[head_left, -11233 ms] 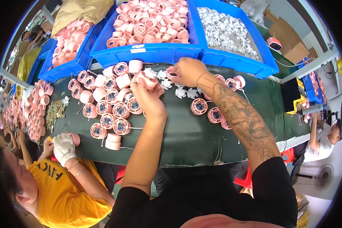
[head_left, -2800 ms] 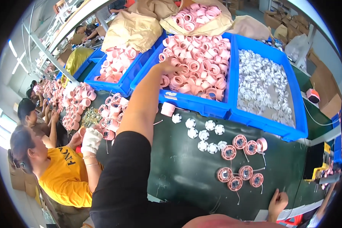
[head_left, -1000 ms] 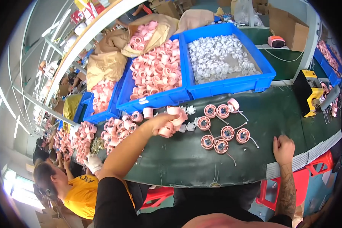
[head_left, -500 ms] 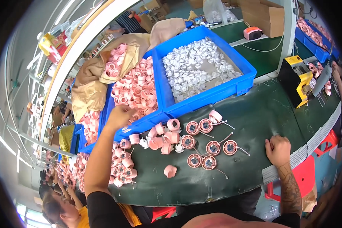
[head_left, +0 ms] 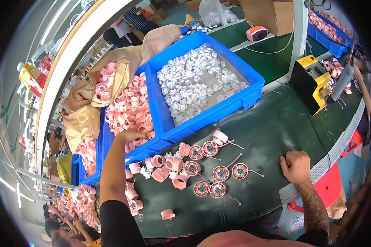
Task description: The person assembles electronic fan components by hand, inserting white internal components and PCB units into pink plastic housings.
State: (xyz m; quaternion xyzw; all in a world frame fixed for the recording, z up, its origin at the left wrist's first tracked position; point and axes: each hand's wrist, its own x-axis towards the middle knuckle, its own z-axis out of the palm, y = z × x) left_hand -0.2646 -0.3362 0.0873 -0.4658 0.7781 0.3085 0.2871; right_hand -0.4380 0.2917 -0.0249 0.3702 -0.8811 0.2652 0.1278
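My left hand (head_left: 131, 135) reaches over the near rim of a blue bin, among loose pink plastic rings (head_left: 130, 106). Its fingers look partly stretched out, their tips against the rings, and nothing is visibly gripped. My right hand (head_left: 297, 166) rests as a closed fist on the dark green table (head_left: 251, 201), with nothing seen in it. Between the hands lie several pink rings with small round circuit boards and white wires (head_left: 221, 173). Left of these sit bare pink rings (head_left: 174, 164) mixed with white pieces. A single pink ring (head_left: 167, 214) lies near the front edge.
A blue tray (head_left: 210, 117) of small white plastic parts stands beyond the table's middle. Brown sacking (head_left: 84, 127) drapes over the pink bin. At right are a yellow-and-black device (head_left: 313, 84) and a red stool (head_left: 329, 187). Other people work at far left.
The view has shifted. My left hand has gone deeper into the pink rings, its fingers less curled. Some bare rings on the table lie differently. My right fist stays on the table.
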